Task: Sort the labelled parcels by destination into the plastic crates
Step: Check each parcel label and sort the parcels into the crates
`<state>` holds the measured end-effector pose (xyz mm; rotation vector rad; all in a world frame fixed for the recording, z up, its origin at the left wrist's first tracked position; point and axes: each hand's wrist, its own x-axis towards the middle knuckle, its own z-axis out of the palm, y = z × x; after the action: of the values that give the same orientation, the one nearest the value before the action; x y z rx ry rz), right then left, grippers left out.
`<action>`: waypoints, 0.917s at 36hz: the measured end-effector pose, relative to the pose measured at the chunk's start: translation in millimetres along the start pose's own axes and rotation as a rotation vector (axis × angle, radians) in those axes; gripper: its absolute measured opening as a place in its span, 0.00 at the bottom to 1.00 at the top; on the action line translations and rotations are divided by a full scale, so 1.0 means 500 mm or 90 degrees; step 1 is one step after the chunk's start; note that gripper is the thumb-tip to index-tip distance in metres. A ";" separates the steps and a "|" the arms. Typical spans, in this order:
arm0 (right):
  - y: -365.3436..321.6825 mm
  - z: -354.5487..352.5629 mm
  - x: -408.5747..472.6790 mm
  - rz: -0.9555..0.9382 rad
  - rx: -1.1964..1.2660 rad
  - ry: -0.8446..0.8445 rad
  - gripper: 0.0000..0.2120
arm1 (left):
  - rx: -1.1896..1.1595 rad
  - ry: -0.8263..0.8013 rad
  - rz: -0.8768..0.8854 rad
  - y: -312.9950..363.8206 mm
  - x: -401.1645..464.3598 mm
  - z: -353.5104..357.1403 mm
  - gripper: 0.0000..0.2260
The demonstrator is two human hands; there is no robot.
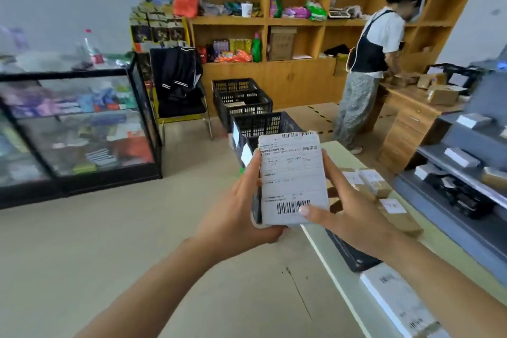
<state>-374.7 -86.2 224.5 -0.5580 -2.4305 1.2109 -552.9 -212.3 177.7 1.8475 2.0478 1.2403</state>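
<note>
Label check before sorting. Both hands hold one labelled parcel (293, 178) upright in front of the chest, label toward the camera: the left hand (241, 211) curls round its left edge and bottom corner, the right hand (354, 214) grips the right edge with the thumb lying on the lower barcode. Two black plastic crates (247, 99) stand on the floor beyond; more parcels (375, 181) lie on the surface (337, 282) at right. Judgement: the destination line should be read fully, the thumb kept off the print, before a crate is chosen.
</note>
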 end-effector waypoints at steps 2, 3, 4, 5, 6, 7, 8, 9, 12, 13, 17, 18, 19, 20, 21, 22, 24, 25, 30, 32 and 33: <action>-0.008 0.031 0.055 -0.013 0.010 -0.017 0.45 | 0.009 0.015 -0.025 -0.044 0.001 -0.036 0.54; -0.010 0.045 0.082 -0.015 0.007 -0.025 0.45 | 0.013 0.023 -0.034 -0.064 0.002 -0.052 0.54; -0.012 0.060 0.110 -0.014 0.003 -0.036 0.45 | 0.016 0.028 -0.047 -0.085 0.003 -0.067 0.54; -0.013 0.074 0.137 -0.015 0.002 -0.050 0.45 | 0.018 0.032 -0.061 -0.107 0.006 -0.080 0.53; -0.013 0.088 0.165 -0.018 0.005 -0.062 0.45 | 0.019 0.036 -0.075 -0.127 0.010 -0.093 0.53; -0.014 0.101 0.193 -0.023 0.007 -0.072 0.44 | 0.021 0.038 -0.089 -0.148 0.015 -0.104 0.53; -0.014 0.112 0.221 -0.027 0.010 -0.078 0.43 | 0.022 0.040 -0.101 -0.168 0.022 -0.114 0.53; -0.014 0.123 0.249 -0.031 0.017 -0.083 0.42 | 0.026 0.041 -0.111 -0.190 0.032 -0.125 0.53; 0.002 0.148 0.344 -0.047 0.036 -0.101 0.41 | 0.049 0.045 -0.129 -0.257 0.072 -0.151 0.56; 0.008 0.155 0.377 -0.051 0.039 -0.103 0.41 | 0.061 0.042 -0.133 -0.280 0.089 -0.159 0.57; 0.046 0.171 0.527 -0.067 0.069 -0.111 0.40 | 0.096 0.047 -0.145 -0.383 0.182 -0.186 0.57; 0.054 0.173 0.557 -0.071 0.073 -0.115 0.40 | 0.103 0.044 -0.149 -0.402 0.202 -0.193 0.56; 0.066 0.175 0.597 -0.077 0.080 -0.119 0.40 | 0.105 0.043 -0.155 -0.429 0.230 -0.199 0.57; 0.079 0.176 0.638 -0.081 0.084 -0.122 0.40 | 0.109 0.044 -0.161 -0.457 0.259 -0.204 0.57; 0.089 0.175 0.679 -0.080 0.088 -0.127 0.40 | 0.110 0.040 -0.164 -0.482 0.289 -0.211 0.57; 0.099 0.174 0.720 -0.077 0.091 -0.131 0.40 | 0.107 0.034 -0.170 -0.505 0.320 -0.218 0.56; 0.116 0.169 0.795 -0.067 0.088 -0.132 0.40 | 0.101 0.027 -0.186 -0.552 0.377 -0.230 0.57; 0.122 0.166 0.829 -0.066 0.080 -0.131 0.40 | 0.104 0.026 -0.188 -0.574 0.403 -0.235 0.57; 0.157 0.147 0.979 -0.056 0.076 -0.147 0.42 | 0.115 0.013 -0.184 -0.672 0.526 -0.256 0.57; 0.177 0.142 1.033 -0.049 0.075 -0.148 0.42 | 0.120 0.004 -0.175 -0.713 0.576 -0.260 0.57; 0.187 0.139 1.058 -0.042 0.072 -0.144 0.42 | 0.121 -0.003 -0.167 -0.734 0.600 -0.262 0.57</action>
<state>-843.5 183.0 186.9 -0.3200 -2.5206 1.4409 -988.6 15.3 160.4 1.5783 2.3851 1.0046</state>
